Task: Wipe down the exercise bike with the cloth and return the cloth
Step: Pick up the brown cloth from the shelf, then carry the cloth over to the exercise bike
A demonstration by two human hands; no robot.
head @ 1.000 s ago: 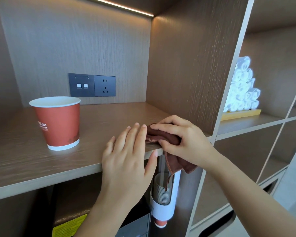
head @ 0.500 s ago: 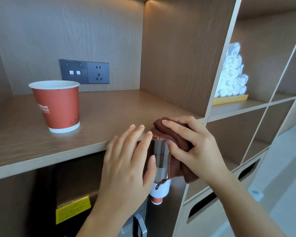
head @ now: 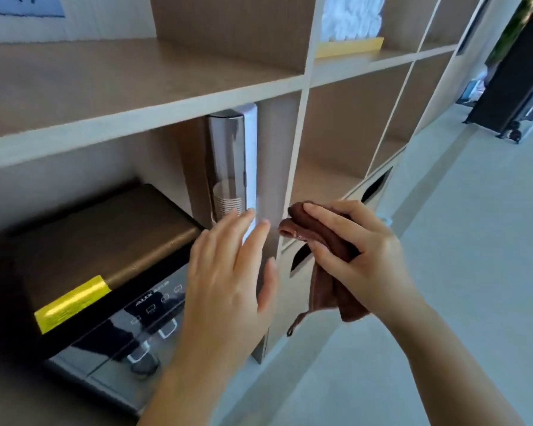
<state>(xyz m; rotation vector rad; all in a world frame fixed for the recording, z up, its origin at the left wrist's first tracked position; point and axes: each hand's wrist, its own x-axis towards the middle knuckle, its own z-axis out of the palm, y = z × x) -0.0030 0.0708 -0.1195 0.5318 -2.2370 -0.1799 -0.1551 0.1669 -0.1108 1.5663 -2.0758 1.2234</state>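
Pale wooden shelving (head: 136,87) fills most of the view, seen from above, with a light grey floor (head: 474,241) stretching away on the right. In the lower compartment on the left sits a dark water dispenser (head: 105,256) with a yellow label (head: 71,302) on its front edge. Just beside it, a tall clear cup holder (head: 231,161) hangs under the shelf board, with a stack of paper cups (head: 228,201) inside.

The left hand (head: 228,278) is raised in front of the cup holder, fingers straight and slightly spread, holding nothing; it hides the holder's lower end. The right hand (head: 363,253) is near it, in front of the upright divider (head: 293,167), with fingers and thumb curled round a brown cloth (head: 323,290). The cloth is bunched, one folded end poking out past the fingertips and the rest hanging below the palm, with a small loop (head: 294,325) dangling.

Higher up, white rolled towels (head: 351,16) rest on a yellow tray (head: 348,47). At the far right stands a dark wheeled frame (head: 520,87), too blurred to identify.
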